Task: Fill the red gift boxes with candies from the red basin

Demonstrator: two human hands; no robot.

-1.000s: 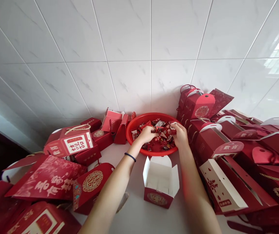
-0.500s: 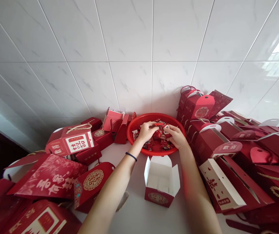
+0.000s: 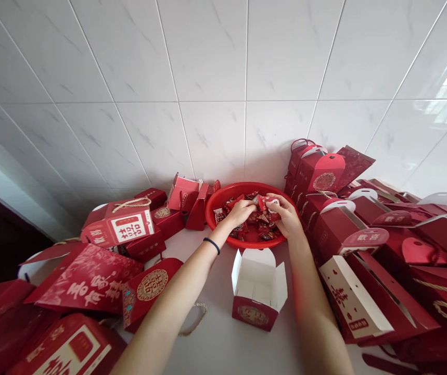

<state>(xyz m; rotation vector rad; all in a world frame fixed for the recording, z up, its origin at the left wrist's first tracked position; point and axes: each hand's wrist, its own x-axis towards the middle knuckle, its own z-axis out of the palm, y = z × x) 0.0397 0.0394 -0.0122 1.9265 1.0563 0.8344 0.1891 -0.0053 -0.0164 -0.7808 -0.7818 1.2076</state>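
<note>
Wrapped candies (image 3: 264, 229), mostly red, lie in a red plastic basin (image 3: 254, 244) by the wall. Over the basin, my right hand (image 3: 289, 217) is closed around red wrapped candies (image 3: 272, 203), with their white-printed wrappers showing between its fingers. My left hand (image 3: 239, 212) reaches in from the left, its fingers pinched together at the edge of those same candies. What exactly its fingertips grip is partly hidden. Between my forearms stands an upright gift box (image 3: 254, 315), dark red outside and white inside, its flaps open and no candy visible in it.
Red gift boxes (image 3: 119, 224) with rope handles crowd the left side. More red boxes (image 3: 332, 224) are stacked and leaning on the right, close to my right forearm. A loose rope handle (image 3: 198, 323) lies near my left forearm. Behind the basin rises a tiled wall (image 3: 215, 135).
My right hand has shifted slightly up and right, with more candy wrappers showing in it. My left hand has moved slightly right and lower over the basin. The open box stays put.
</note>
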